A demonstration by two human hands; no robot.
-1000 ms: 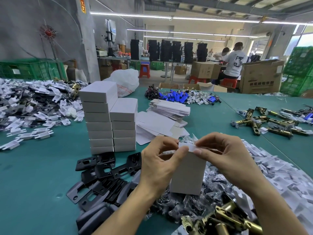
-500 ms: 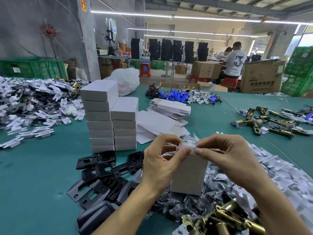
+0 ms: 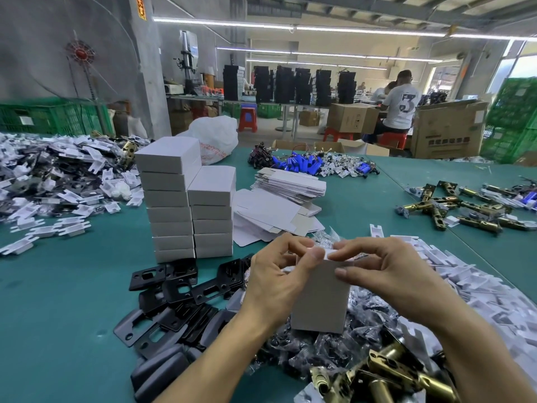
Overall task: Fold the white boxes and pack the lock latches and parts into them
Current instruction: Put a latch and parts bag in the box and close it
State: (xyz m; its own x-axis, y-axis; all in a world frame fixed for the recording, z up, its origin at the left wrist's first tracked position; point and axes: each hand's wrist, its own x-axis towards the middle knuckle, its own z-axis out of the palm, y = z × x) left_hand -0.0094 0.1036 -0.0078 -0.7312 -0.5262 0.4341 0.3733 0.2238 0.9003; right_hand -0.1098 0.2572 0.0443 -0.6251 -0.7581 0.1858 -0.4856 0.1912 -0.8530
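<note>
Holding: I see the left hand [image 3: 276, 286] and right hand [image 3: 389, 274] both gripping one white box [image 3: 319, 301], which is upright above the near edge of the bench [image 3: 58, 315].
Left hand: the fingers are curled behind the box's top and the thumb presses on the top flap.
Right hand: the thumb lies on the front face near the top, with the fingers curled over the flap from the other side.
Box top: it sits between the two hands; I cannot tell whether the flap is fully tucked.
Under the box: a heap of bagged parts [image 3: 305, 350], with brass latches [image 3: 392, 373] at the near edge.
Left of the hands: black plates [image 3: 180, 286] lie overlapped on the bench.
Behind the plates: two stacks of folded boxes [image 3: 174, 199] stand side by side, touching, the left one taller.
Further back: flat box blanks [image 3: 290, 184] are piled toward the bench's middle.
Right side: white plastic pieces [image 3: 479, 286] spread toward the near right corner.
</note>
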